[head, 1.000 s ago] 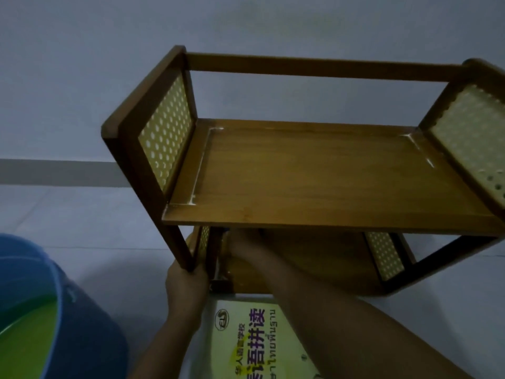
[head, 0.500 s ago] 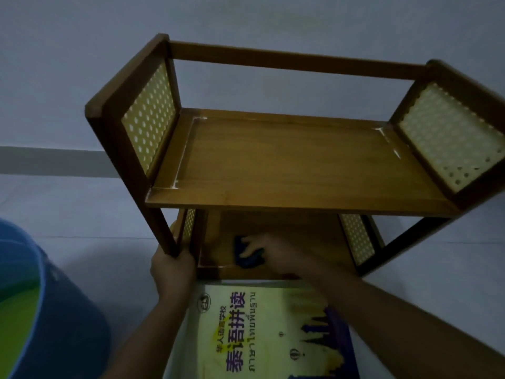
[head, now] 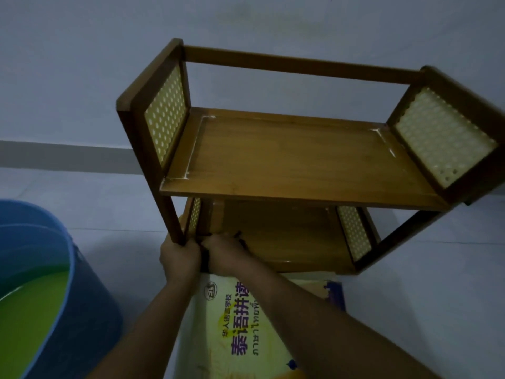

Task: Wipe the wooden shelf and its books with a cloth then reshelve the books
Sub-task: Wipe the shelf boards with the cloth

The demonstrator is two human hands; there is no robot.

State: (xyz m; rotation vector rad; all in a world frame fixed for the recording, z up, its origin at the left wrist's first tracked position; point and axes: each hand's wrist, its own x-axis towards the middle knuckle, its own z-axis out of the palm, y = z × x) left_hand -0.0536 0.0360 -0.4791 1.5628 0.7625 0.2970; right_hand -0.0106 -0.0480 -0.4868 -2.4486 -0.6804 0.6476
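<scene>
**Hands meet at the shelf's lower front corner**

A blue bucket of green liquid stands at left. The left hand wraps the front leg of the wooden shelf. Just beside it, the right hand presses a dark cloth, mostly hidden, against the bottom tier. A yellow book lies below.

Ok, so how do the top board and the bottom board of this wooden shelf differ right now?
The top board is bare and fully in view; the bottom board is partly hidden beneath it and darker, in its shadow. No hand touches the top board, while the right hand presses a dark cloth at the bottom board's front left corner, beside the left hand gripping the leg. Both are brown wood between pale perforated side panels, and neither holds books.
</scene>
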